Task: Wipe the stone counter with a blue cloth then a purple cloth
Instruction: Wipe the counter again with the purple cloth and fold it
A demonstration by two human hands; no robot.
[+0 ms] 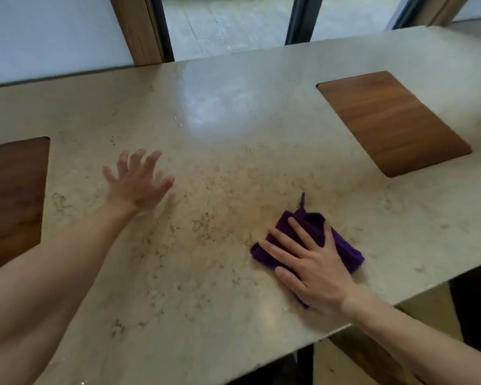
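Note:
A folded purple cloth (342, 245) lies on the beige stone counter (211, 112), right of centre near the front edge. My right hand (311, 268) presses flat on top of it with the fingers spread, covering most of the cloth. My left hand (138, 180) hovers just above the counter further left, fingers apart and holding nothing; it looks slightly blurred. No blue cloth is in view.
Two wooden panels are set into the counter: one at the far right (392, 120), one at the left edge (11, 195). Behind the counter are a wall, a wooden post (139, 29) and glass doors. The counter's front edge runs diagonally at the lower right.

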